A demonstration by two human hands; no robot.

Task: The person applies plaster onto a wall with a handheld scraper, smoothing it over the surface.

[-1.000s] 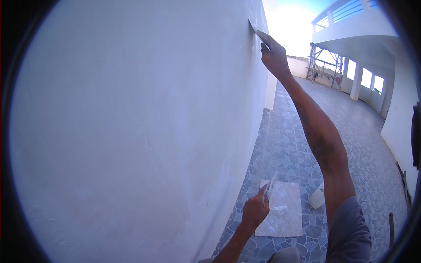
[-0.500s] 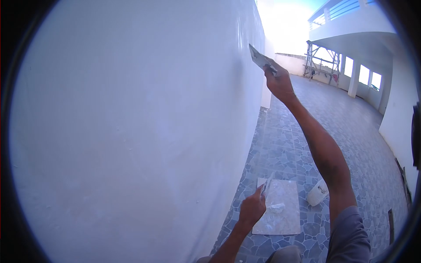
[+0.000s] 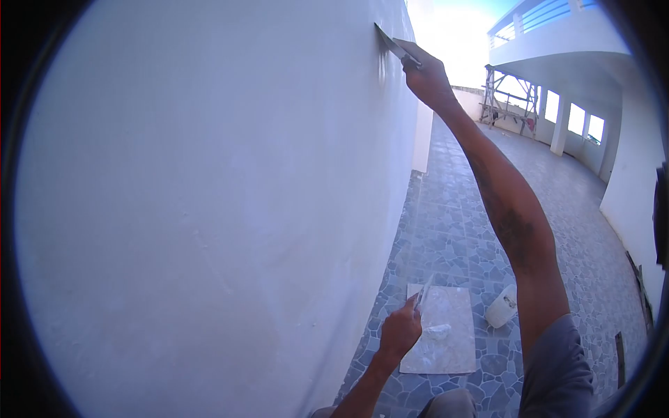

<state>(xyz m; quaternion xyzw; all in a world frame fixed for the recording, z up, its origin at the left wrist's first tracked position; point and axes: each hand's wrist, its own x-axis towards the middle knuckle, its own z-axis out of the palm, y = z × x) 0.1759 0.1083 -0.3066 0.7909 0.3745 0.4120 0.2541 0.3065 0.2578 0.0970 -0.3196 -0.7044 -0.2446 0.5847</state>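
My right hand [image 3: 426, 78] is raised and closed around a putty knife [image 3: 392, 46], whose blade edge meets the white wall [image 3: 209, 195] near its upper far part. Low in the view, my left hand [image 3: 401, 331] grips a second putty knife [image 3: 424, 292] seen nearly edge-on, held above a pale board. On that board [image 3: 456, 357], which lies on the floor, sits a small heap of white putty [image 3: 438, 331]. A white plastic container [image 3: 502, 307] lies on its side to the right of the board.
Blue-grey stone-patterned tiles [image 3: 446, 240] cover the floor along the wall. A wooden scaffold [image 3: 510, 101] stands far off under a balcony [image 3: 557, 35]. Dark strips [image 3: 621, 359] lie at the right, near another white wall [image 3: 637, 188].
My right hand has moved up and left with its putty knife, and the blade is now turned against the wall. My left hand has hardly moved.
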